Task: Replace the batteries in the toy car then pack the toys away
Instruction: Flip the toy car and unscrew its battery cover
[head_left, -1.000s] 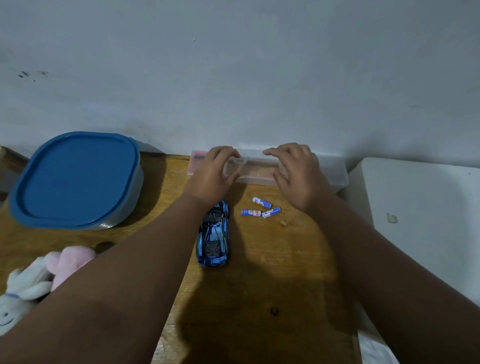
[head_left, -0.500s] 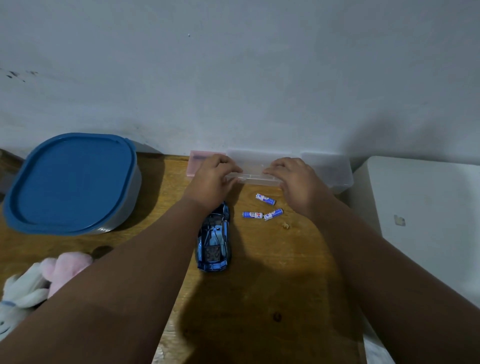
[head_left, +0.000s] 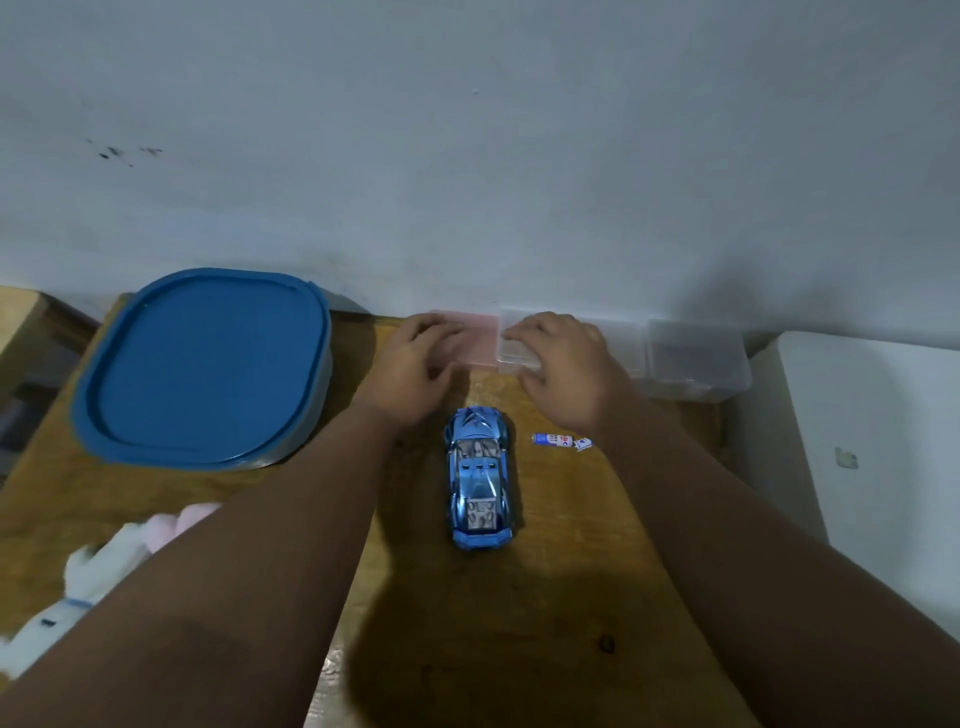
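Note:
A shiny blue toy car (head_left: 480, 478) stands on the wooden table (head_left: 545, 597), nose toward the wall. Just right of it lies a small blue-and-white battery (head_left: 551, 440); a second one pokes out beside my right forearm, which hides whatever lies beyond. A long clear plastic case (head_left: 696, 358) with a pink left section sits against the wall. My left hand (head_left: 415, 364) curls its fingers on the pink end. My right hand (head_left: 563, 364) grips the case's middle compartment, fingers over its top.
A large container with a blue lid (head_left: 208, 364) takes up the table's back left. A white and pink plush toy (head_left: 104, 571) lies at the front left, partly under my left arm. A white surface (head_left: 872, 441) borders the table on the right.
Both hands have slid left along the case; the left now sits on the pink end. My right forearm now covers part of the batteries.

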